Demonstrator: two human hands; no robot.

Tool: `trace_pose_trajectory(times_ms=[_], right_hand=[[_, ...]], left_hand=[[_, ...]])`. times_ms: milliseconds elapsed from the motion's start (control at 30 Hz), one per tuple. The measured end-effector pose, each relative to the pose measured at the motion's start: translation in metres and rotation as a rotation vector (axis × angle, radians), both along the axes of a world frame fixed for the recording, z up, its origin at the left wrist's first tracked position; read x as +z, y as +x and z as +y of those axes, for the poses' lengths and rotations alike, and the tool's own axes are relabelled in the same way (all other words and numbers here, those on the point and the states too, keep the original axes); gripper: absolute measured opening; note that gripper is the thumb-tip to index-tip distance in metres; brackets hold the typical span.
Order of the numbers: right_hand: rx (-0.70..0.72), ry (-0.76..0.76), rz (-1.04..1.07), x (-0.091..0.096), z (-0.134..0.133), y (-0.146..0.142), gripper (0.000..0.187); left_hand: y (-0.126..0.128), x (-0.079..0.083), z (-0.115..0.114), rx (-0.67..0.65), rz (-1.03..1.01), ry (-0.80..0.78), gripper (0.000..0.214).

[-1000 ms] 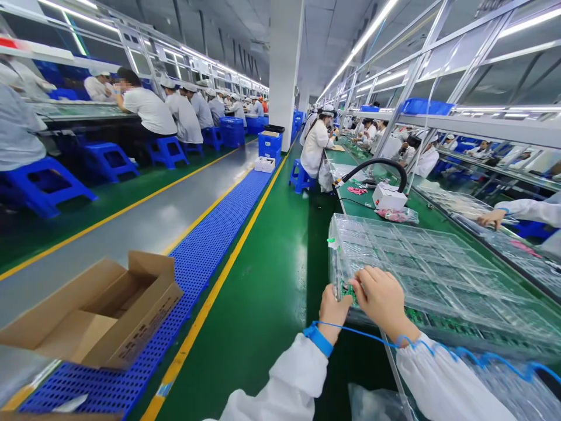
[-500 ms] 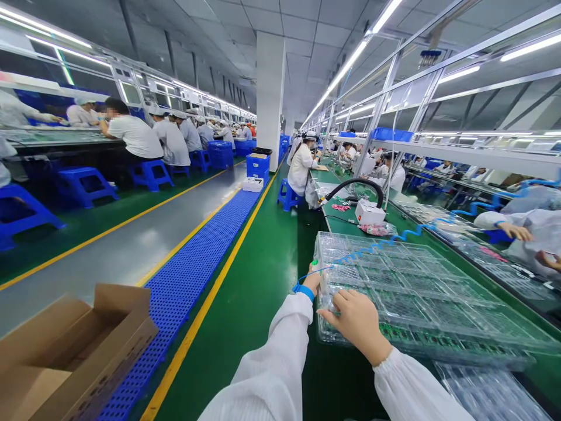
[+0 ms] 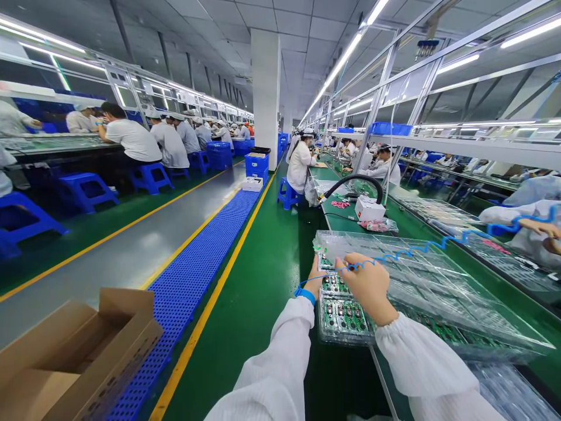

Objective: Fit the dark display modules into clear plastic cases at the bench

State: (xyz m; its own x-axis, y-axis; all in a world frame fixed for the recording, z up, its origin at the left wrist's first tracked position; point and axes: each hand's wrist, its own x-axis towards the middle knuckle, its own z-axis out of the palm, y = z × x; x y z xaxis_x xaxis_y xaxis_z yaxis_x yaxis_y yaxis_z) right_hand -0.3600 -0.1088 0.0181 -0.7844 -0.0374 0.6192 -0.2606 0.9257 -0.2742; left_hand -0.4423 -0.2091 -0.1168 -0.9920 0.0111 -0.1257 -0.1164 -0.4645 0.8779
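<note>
A clear plastic tray (image 3: 421,263) with moulded compartments lies askew over a lower tray of green circuit boards (image 3: 346,316). Boards show uncovered at the near left corner. My left hand (image 3: 314,279) grips the upper tray's left edge, its fingertips partly hidden behind the plastic. Curled at the front edge of that same tray, my right hand (image 3: 366,286) pinches it above the boards. A blue wristband (image 3: 305,293) circles my left wrist, and its coiled blue cord (image 3: 416,252) crosses over my right hand toward the right.
An open cardboard box (image 3: 127,345) stands at lower left beside blue plastic floor matting (image 3: 197,266). Beyond the trays, the green bench holds a white box (image 3: 369,209) with a black hose (image 3: 355,178). More clear trays (image 3: 508,389) lie at lower right. A co-worker's hands (image 3: 546,231) are across the bench.
The upper tray has shifted right and risen at its near left side, uncovering circuit boards. My right hand has moved up and slightly right, its fingers now curled on the tray.
</note>
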Motion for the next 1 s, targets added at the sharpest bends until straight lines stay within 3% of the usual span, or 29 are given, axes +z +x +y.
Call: trace_pose_trajectory(times_ms=[500, 633, 800, 900, 1000], right_hand=[[-0.061, -0.245, -0.030, 0.075, 0.006, -0.034, 0.042], [-0.114, -0.281, 0.074, 0.112, 0.018, -0.038, 0.039], [-0.191, -0.257, 0.228, 0.155, 0.052, -0.033, 0.037], [-0.219, -0.205, 0.269, 0.154, 0.075, -0.016, 0.036], [-0.234, -0.139, 0.314, 0.133, 0.102, 0.018, 0.038]], left_hand=[[0.003, 0.003, -0.005, -0.014, -0.067, 0.011, 0.035], [0.007, 0.005, -0.006, 0.013, -0.097, 0.001, 0.033], [0.009, 0.011, -0.005, 0.052, -0.113, -0.008, 0.032], [0.008, 0.013, -0.004, 0.056, -0.115, -0.006, 0.033], [0.009, 0.014, -0.004, 0.043, -0.123, -0.007, 0.035]])
